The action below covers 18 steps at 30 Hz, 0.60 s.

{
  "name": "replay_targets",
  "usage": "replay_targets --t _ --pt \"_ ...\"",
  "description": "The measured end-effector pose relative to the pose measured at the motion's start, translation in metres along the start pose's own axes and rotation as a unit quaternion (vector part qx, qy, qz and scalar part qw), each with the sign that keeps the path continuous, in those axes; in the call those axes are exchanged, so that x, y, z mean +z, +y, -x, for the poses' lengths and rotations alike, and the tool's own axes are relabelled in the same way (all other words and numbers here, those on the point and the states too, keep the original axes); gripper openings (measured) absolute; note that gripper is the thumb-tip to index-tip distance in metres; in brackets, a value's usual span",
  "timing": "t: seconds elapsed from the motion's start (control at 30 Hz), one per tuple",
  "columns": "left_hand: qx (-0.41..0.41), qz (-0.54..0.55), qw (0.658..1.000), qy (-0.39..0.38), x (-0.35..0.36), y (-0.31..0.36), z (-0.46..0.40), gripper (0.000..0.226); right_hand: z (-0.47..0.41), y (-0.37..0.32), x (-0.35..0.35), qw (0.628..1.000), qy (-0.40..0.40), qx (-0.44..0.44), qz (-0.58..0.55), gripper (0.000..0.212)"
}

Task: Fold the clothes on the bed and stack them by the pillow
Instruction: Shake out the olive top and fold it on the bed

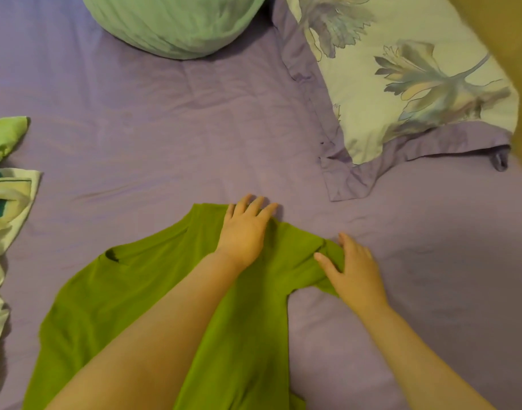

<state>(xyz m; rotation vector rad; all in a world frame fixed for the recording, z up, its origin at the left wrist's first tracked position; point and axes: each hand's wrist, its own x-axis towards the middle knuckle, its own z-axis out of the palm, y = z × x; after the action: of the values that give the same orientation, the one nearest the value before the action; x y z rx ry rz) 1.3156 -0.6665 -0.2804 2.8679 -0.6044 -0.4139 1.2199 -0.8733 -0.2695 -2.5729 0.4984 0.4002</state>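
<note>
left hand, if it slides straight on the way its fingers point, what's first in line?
Bare sheet first: the left hand lies flat on the green shirt, fingertips already past its edge. Farther along that line comes the floral pillow's purple border, roughly; depth is hard to judge in this wide view.

A round mint cushion point(177, 22) lies at the bed's far edge. A tan surface point(508, 39) fills the far right corner, too blurred to identify.
</note>
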Motion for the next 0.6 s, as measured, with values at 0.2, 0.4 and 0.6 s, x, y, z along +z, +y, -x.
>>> replay_targets --t 0.2,0.4,0.6 --pt "-0.007 -0.055 0.998 -0.034 -0.011 0.011 -0.028 0.030 0.000 0.017 -0.011 0.998 0.046 0.015 0.043 0.025" --pt "-0.071 0.003 0.996 0.049 -0.021 0.013 -0.043 0.028 -0.023 0.024 -0.036 0.993 0.095 0.028 -0.060 0.032" --pt "0.020 0.009 0.999 0.032 -0.003 0.041 -0.014 0.040 -0.018 0.028 -0.012 0.995 0.034 0.052 -0.074 0.069"
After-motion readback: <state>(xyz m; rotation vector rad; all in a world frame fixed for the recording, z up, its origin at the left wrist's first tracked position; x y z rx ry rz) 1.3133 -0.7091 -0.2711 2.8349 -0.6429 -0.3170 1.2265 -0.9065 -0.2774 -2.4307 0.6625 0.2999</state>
